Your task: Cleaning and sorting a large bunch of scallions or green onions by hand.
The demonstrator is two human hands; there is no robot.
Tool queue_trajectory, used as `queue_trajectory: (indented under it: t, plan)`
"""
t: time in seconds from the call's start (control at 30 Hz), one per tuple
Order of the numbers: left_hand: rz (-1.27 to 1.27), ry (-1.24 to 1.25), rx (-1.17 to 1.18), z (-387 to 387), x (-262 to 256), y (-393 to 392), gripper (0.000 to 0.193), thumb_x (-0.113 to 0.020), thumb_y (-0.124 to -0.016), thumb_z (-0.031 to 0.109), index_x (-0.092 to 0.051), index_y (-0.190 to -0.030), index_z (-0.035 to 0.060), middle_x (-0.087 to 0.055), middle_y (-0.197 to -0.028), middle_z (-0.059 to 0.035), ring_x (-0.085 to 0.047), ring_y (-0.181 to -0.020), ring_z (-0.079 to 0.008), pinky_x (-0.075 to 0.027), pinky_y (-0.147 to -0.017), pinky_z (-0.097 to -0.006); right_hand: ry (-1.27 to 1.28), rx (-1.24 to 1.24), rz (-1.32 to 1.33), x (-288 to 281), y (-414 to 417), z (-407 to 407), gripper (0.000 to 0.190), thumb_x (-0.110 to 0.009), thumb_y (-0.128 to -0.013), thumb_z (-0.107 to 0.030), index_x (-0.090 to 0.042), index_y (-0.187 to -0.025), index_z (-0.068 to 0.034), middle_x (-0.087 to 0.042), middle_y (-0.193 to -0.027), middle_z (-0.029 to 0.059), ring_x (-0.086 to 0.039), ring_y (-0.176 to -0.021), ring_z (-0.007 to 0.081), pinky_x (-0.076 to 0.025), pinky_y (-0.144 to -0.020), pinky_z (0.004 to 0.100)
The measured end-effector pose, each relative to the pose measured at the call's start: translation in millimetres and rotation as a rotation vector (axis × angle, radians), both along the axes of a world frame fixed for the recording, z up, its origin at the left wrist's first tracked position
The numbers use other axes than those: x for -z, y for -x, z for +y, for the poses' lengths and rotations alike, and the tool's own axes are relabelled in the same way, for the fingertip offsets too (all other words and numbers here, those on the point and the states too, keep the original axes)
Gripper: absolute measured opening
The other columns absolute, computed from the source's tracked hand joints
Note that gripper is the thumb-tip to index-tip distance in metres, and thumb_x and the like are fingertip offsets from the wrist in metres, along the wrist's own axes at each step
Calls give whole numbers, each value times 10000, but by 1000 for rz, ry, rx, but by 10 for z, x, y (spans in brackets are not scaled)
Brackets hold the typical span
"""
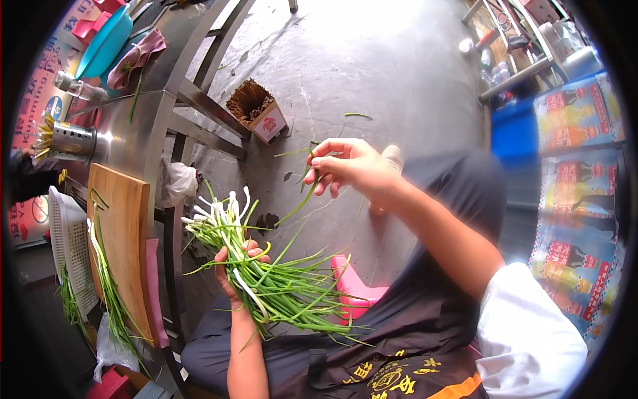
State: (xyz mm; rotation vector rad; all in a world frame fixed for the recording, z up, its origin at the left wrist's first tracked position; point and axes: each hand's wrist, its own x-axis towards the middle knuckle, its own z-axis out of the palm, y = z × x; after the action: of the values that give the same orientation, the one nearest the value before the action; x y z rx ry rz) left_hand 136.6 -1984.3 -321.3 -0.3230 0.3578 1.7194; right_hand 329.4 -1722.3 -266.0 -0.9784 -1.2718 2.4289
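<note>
A large bunch of green onions [279, 279] with white root ends lies across my left hand [239, 259], whose fingers are closed around the stems. My right hand [344, 167] is raised above and to the right of the bunch. Between its thumb and forefinger it pinches a thin green onion leaf [301, 204] that hangs down. A few more green onions [107, 269] rest on a wooden cutting board [124, 219] at the left.
Steel tables with a holder of skewers [74, 142], a white plastic basket [75, 249] and a blue basin [105, 42] stand left. A box of brown sticks [266, 122] is on the floor, with leaf scraps around. A pink stool [351, 289] is near my legs; a blue crate [513, 129] stands right.
</note>
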Motion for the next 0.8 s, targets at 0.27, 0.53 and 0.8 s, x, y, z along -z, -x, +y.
queue_trajectory:
  t: [0.27, 0.53, 0.8]
  plan:
    - [-14, 12, 3, -128, -101, -54, 479, -603, -925, 367, -461, -1257, 54, -504, -968, -73, -550, -907, -179, -473, -825, -350, -61, -9, -11, 83, 184, -62, 156, -600, -981, -138, -586, -1065, -7, -706, -898, 104, -680, -725, 141, -508, -602, 247]
    - [114, 52, 17, -273, -128, -85, 426, -571, -937, 353, -511, -1235, 55, -592, -973, -82, -601, -1043, -261, -506, -971, -439, 198, 47, 205, 49, 371, -146, 103, -615, -947, -140, -626, -930, -39, -582, -723, 16, -593, -634, 137, -487, -622, 283]
    - [174, -8, -72, -153, -253, -123, 395, -553, -899, 372, -629, -938, -13, -654, -948, -96, -378, -1407, -447, -196, -1224, -576, 448, -192, 202, -6, 443, -666, 137, -585, -946, -160, -618, -923, -30, -531, -771, -4, -539, -659, 121, -488, -639, 306]
